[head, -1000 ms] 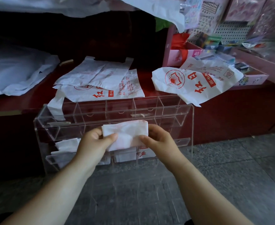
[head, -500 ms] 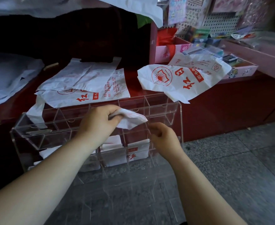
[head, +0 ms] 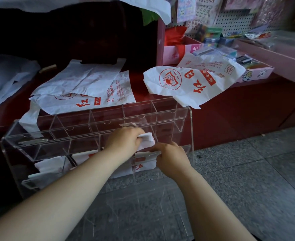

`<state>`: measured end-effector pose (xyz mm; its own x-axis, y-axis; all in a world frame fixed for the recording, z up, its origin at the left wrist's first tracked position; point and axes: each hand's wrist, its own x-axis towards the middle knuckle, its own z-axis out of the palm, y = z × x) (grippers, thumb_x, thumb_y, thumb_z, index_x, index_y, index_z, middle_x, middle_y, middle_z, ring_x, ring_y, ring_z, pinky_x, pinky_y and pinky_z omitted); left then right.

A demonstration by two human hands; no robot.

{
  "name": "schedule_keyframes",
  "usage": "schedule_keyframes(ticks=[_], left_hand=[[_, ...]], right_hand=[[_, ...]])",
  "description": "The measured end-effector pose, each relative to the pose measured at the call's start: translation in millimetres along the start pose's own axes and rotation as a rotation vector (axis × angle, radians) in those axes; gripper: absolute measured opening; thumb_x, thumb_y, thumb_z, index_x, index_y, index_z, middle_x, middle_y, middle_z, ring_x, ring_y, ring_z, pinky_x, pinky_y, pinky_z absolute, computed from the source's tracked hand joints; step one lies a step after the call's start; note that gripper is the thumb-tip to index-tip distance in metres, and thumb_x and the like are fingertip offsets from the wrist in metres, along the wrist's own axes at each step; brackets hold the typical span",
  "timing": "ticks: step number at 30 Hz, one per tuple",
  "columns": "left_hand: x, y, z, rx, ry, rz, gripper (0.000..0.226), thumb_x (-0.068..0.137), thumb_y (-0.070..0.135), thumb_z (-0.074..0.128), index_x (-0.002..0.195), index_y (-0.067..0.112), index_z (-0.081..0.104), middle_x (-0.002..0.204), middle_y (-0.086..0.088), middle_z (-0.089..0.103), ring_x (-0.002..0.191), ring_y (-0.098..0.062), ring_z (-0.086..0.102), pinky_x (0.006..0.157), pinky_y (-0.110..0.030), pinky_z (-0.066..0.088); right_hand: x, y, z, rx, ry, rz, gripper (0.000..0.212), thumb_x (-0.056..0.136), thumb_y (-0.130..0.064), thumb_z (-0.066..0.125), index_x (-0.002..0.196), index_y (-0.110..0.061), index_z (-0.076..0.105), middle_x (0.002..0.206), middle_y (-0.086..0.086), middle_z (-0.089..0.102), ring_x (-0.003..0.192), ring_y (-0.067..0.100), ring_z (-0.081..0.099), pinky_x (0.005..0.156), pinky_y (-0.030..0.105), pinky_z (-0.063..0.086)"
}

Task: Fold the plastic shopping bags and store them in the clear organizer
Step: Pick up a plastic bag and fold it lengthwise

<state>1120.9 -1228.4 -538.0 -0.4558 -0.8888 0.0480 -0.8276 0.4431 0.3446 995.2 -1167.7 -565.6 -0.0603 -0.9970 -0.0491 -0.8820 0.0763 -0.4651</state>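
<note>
- Head view: the left grip (head: 125, 141) pinches a small folded bag (head: 148, 139), fingers and thumb clamped on its left end; the white packet juts out to the right of the knuckles.
- That packet sits at the front of the middle row of the clear organizer (head: 191, 129), just above and to the left of the right grip (head: 171, 159).
- The right grip has its fingers curled round the clear front lip of a compartment directly beneath the folded bag; its fingertips are just beside the packet's lower edge, and whether they touch it cannot be told.
- Below both grips, the bottom row holds stored folded bags (head: 143, 169), one with red print; more white ones (head: 49, 166) lie in compartments well to the left of the left grip.
- Beyond the grips, the organizer's upper rows show only clear dividers.
- Farther past the left grip, a loose pile of flat bags (head: 84, 84) lies on the red counter (head: 138, 80), one handle hanging over its edge onto the organizer.
- Beyond and to the right of the right grip, another crumpled bag (head: 183, 84) with a red book logo drapes over the counter's edge.
- A pink tray (head: 258, 74) of small goods stands behind that bag.
- Grey floor tiles (head: 247, 171) run to the right of the right grip.
</note>
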Motion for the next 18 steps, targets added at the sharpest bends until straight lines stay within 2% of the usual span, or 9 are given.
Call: schedule_keyframes(ticks=[2, 5, 8, 12, 15, 18], left_hand=[[3.6, 5.0, 0.9, -0.015, -0.028, 0.012, 0.027, 0.091, 0.015, 0.045, 0.109, 0.024, 0.064, 0.107, -0.002, 0.065, 0.098, -0.023, 0.057, 0.074, -0.027, 0.041], [7.5, 6.6, 4.5, 0.003, -0.116, 0.014, 0.023, 0.090, 0.013, 0.046, 0.101, 0.019, 0.066, 0.101, -0.005, 0.066, 0.096, -0.025, 0.058, 0.079, -0.035, 0.047], [8.3, 0.4, 9.9, 0.010, -0.174, -0.032, 0.023, 0.088, 0.010, 0.050, 0.104, 0.020, 0.064, 0.104, -0.004, 0.065, 0.095, -0.023, 0.058, 0.081, -0.034, 0.047], [5.3, -7.2, 11.6, -0.109, -0.126, -0.068, 0.041, 0.083, 0.015, 0.064, 0.123, 0.018, 0.056, 0.117, 0.001, 0.060, 0.106, -0.016, 0.055, 0.092, -0.028, 0.044], [0.8, -12.6, 10.5, -0.040, -0.083, -0.030, 0.041, 0.084, 0.017, 0.063, 0.124, 0.021, 0.056, 0.123, 0.004, 0.058, 0.112, -0.014, 0.053, 0.092, -0.024, 0.040], [-4.6, -17.7, 10.7, 0.043, -0.061, -0.015, 0.037, 0.086, 0.022, 0.060, 0.124, 0.025, 0.056, 0.127, 0.006, 0.057, 0.117, -0.014, 0.052, 0.097, -0.026, 0.039]], right_hand=[[0.3, 1.0, -1.4, 0.015, 0.000, 0.005, 0.047, 0.085, 0.000, 0.040, 0.122, -0.023, 0.057, 0.121, 0.005, 0.060, 0.115, 0.024, 0.043, 0.087, 0.029, 0.033], [0.0, 0.5, -4.2, 0.049, -0.004, 0.032, 0.046, 0.087, 0.001, 0.038, 0.122, -0.022, 0.057, 0.122, 0.005, 0.060, 0.116, 0.024, 0.044, 0.090, 0.029, 0.034], [-0.4, -0.3, -4.9, 0.065, -0.004, 0.045, 0.044, 0.088, 0.000, 0.038, 0.122, -0.020, 0.057, 0.124, 0.005, 0.059, 0.118, 0.023, 0.044, 0.093, 0.029, 0.034], [0.6, -0.6, -5.6, 0.089, 0.060, 0.074, 0.042, 0.088, 0.000, 0.039, 0.121, -0.018, 0.058, 0.121, 0.007, 0.060, 0.116, 0.024, 0.045, 0.092, 0.031, 0.036], [0.0, -1.5, -7.3, 0.114, 0.112, 0.089, 0.039, 0.089, -0.001, 0.039, 0.118, -0.016, 0.060, 0.119, 0.006, 0.061, 0.114, 0.024, 0.046, 0.091, 0.032, 0.038], [1.7, -1.7, -6.5, 0.151, 0.158, 0.116, 0.035, 0.091, -0.003, 0.038, 0.115, -0.013, 0.062, 0.116, 0.007, 0.063, 0.109, 0.026, 0.051, 0.084, 0.033, 0.041]])
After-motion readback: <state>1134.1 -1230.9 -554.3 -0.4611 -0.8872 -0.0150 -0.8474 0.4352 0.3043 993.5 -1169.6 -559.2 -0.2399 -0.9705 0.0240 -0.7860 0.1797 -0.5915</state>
